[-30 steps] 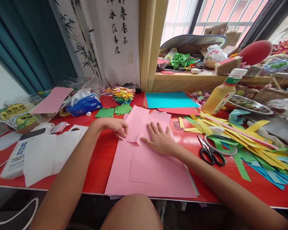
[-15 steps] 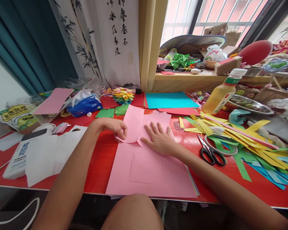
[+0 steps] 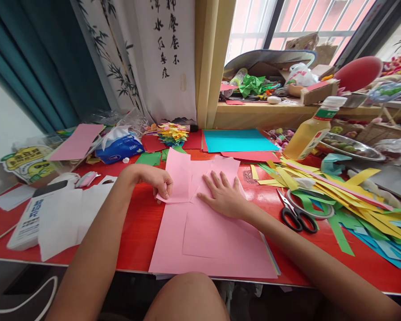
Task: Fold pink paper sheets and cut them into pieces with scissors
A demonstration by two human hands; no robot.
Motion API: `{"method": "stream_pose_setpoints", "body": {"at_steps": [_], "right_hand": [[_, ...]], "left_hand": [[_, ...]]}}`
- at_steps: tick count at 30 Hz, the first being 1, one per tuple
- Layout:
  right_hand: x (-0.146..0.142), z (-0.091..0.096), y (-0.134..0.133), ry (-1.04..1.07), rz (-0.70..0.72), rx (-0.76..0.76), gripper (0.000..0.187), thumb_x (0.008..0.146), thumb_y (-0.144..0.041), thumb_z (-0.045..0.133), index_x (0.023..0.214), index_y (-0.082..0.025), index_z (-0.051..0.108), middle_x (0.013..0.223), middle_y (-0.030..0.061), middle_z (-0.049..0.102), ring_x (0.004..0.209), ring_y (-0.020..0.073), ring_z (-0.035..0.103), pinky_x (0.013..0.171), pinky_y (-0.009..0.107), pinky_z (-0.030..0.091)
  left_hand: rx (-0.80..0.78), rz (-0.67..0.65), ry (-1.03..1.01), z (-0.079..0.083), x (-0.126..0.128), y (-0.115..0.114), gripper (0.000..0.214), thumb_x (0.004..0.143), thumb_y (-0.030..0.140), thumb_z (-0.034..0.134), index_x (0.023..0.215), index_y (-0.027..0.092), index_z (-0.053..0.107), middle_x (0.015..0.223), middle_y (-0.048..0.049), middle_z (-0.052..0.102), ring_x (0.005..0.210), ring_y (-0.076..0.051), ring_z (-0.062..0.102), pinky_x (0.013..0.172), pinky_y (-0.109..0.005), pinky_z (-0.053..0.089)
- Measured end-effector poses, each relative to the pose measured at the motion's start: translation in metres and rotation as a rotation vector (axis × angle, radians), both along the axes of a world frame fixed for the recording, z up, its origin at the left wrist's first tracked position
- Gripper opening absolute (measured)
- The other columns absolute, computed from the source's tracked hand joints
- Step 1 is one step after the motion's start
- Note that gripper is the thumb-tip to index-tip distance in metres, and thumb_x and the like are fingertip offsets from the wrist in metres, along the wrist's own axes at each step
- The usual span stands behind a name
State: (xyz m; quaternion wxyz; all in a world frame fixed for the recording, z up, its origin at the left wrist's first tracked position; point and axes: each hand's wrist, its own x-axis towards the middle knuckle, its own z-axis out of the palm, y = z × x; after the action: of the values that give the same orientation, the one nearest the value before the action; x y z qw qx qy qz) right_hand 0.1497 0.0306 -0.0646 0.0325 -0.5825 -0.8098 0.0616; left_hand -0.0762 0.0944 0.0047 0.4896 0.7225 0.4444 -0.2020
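My left hand (image 3: 160, 182) is closed, pinching the lower left corner of a pink piece of paper (image 3: 178, 178) that is lifted a little. The right edge of this piece lies beside more pink paper (image 3: 200, 171); whether the two are still joined I cannot tell. Flat on that paper, fingers spread, my right hand (image 3: 225, 194) presses it down. Underneath is a stack of large pink sheets (image 3: 243, 254), with a smaller pink rectangle (image 3: 200, 238) on top, nearer to me.
Black-handled scissors (image 3: 297, 216) and a tape roll (image 3: 327, 213) lie to the right, beside yellow, green and blue paper strips (image 3: 364, 200). Behind them stands a juice bottle (image 3: 312, 129). A tissue pack (image 3: 118, 145) and white paper (image 3: 65, 218) are at left.
My left hand has moved slightly left with the pink piece, whose right edge now sits farther left, showing more paper beside it. My right hand stays pressed in place.
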Motion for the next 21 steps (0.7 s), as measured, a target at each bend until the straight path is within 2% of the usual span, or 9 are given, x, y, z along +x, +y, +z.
{"method": "stream_pose_setpoints", "body": {"at_steps": [4,7,9,11,13,15,18,19,21], "right_hand": [[-0.001,-0.003,-0.001,-0.006,0.002,0.012,0.078,0.078,-0.069,0.007,0.141,-0.024,0.014,0.148,0.008,0.011,0.133,0.0365,0.005,0.097,0.065,0.007],[0.002,-0.004,0.002,-0.005,0.022,0.041,0.072,0.082,-0.063,0.011,0.14,-0.022,0.019,0.147,0.0092,0.013,0.133,0.0365,0.007,0.098,0.065,0.007],[0.006,0.0,0.006,0.044,0.068,0.062,0.06,0.087,-0.052,0.014,0.136,-0.021,0.03,0.143,0.0114,0.026,0.13,0.036,0.019,0.099,0.063,0.006],[0.012,0.009,0.01,0.188,0.08,0.063,0.055,0.091,-0.041,0.01,0.132,-0.02,0.038,0.132,0.0123,0.044,0.122,0.0331,0.037,0.1,0.057,0.012],[0.019,0.023,0.013,0.4,0.038,0.053,0.058,0.091,-0.038,0.002,0.133,-0.018,0.037,0.124,0.0108,0.052,0.113,0.0277,0.047,0.098,0.048,0.027],[0.026,0.037,0.014,0.65,0.024,0.004,0.06,0.091,-0.041,-0.001,0.134,-0.017,0.034,0.124,0.0093,0.052,0.111,0.0229,0.049,0.091,0.038,0.038],[0.034,0.052,0.012,0.992,0.033,-0.218,0.055,0.09,-0.045,0.011,0.131,-0.019,0.037,0.123,0.0103,0.052,0.101,0.0198,0.054,0.079,0.033,0.044],[0.036,0.053,0.012,1.063,0.03,-0.27,0.053,0.089,-0.046,0.016,0.128,-0.019,0.04,0.118,0.011,0.056,0.094,0.0186,0.056,0.075,0.032,0.044],[0.04,0.054,0.015,1.206,0.03,-0.281,0.045,0.087,-0.046,0.029,0.113,-0.018,0.051,0.095,0.0087,0.062,0.073,0.0144,0.056,0.063,0.028,0.044]], "left_hand": [[0.042,0.012,-0.009,0.009,-0.012,-0.002,0.01,0.062,0.024,0.059,0.066,0.015,0.056,0.062,-0.0009,0.058,0.062,-0.013,0.052,0.058,-0.021,0.038],[0.183,0.001,-0.194,0.022,-0.015,-0.007,0.012,0.067,0.028,0.059,0.071,0.017,0.057,0.067,0.0009,0.056,0.066,-0.011,0.05,0.061,-0.02,0.037],[0.265,-0.008,-0.321,0.03,-0.011,-0.011,0.013,0.07,0.03,0.058,0.075,0.018,0.058,0.073,0.0009,0.056,0.07,-0.011,0.049,0.063,-0.02,0.037],[0.283,-0.029,-0.413,0.033,0.001,-0.015,0.014,0.072,0.03,0.056,0.078,0.018,0.059,0.078,-0.0002,0.057,0.073,-0.012,0.049,0.067,-0.021,0.037],[0.213,-0.07,-0.492,0.027,0.018,-0.019,0.011,0.072,0.027,0.055,0.075,0.017,0.059,0.08,-0.0017,0.058,0.076,-0.013,0.05,0.071,-0.023,0.038],[0.072,-0.104,-0.575,0.014,0.037,-0.022,0.006,0.069,0.022,0.055,0.07,0.016,0.057,0.073,-0.0014,0.056,0.072,-0.013,0.051,0.07,-0.024,0.039],[-0.173,-0.107,-0.713,-0.009,0.063,-0.028,0.003,0.062,0.015,0.056,0.064,0.016,0.054,0.062,0.0004,0.05,0.062,-0.011,0.047,0.062,-0.025,0.038],[-0.259,-0.083,-0.766,-0.014,0.068,-0.03,0.004,0.06,0.015,0.056,0.062,0.016,0.053,0.06,0.0005,0.05,0.059,-0.011,0.046,0.061,-0.026,0.038],[-0.365,-0.045,-0.844,-0.021,0.075,-0.034,0.007,0.057,0.016,0.058,0.06,0.016,0.052,0.057,-0.0001,0.05,0.056,-0.011,0.045,0.06,-0.028,0.039]]}}
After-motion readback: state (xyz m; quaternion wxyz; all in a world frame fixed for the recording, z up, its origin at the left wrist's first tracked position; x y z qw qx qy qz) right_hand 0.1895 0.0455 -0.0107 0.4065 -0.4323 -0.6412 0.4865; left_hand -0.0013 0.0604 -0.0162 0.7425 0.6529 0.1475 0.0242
